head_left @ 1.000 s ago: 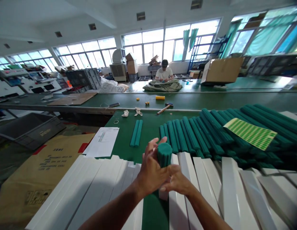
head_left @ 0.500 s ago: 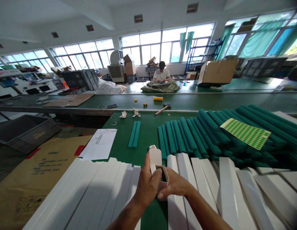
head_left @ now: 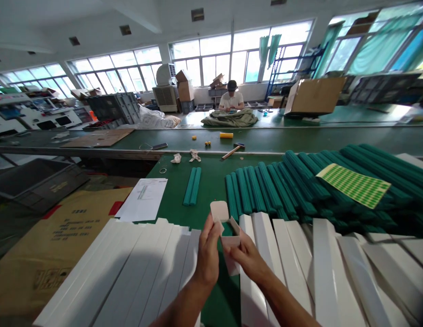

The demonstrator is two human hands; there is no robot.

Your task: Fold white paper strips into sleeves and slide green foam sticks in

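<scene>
Box (head_left: 231, 269) sits upright-ish, tilted a bit, between both hands at the near middle, over the gap between the left boxes (head_left: 139, 268) and right boxes (head_left: 329, 272). Change: a second ago a green ribbed end poked well out of the box mouth; half a second ago it had dropped out of sight, with the left thumb over the opening. Now that thumb is off the mouth and over by the side, flaps standing open, right fingers moved up to the near rim. Reads as the insert being seated, attention now on the flaps; mouth not yet shut. Left hand (head_left: 208, 252) is narrow, pinching the box's left side near the big flap (head_left: 219, 211); right hand (head_left: 250, 259) is closed around the right side, finger bent over the near wall. Box look: plain white card, slim and square in section, lower end cut off from view by hand and shadow; big flap rounded at its corners, pale and raised on the far side, smaller flaps splayed left and right. Inside is too dark and small to tell how deep the insert lies. Beyond, on the green tabletop (head_left: 211, 177), two loose rods (head_left: 192, 186) lie left of the far-right pile (head_left: 266, 188), which has a sticker sheet (head_left: 354, 185) on top.
</scene>
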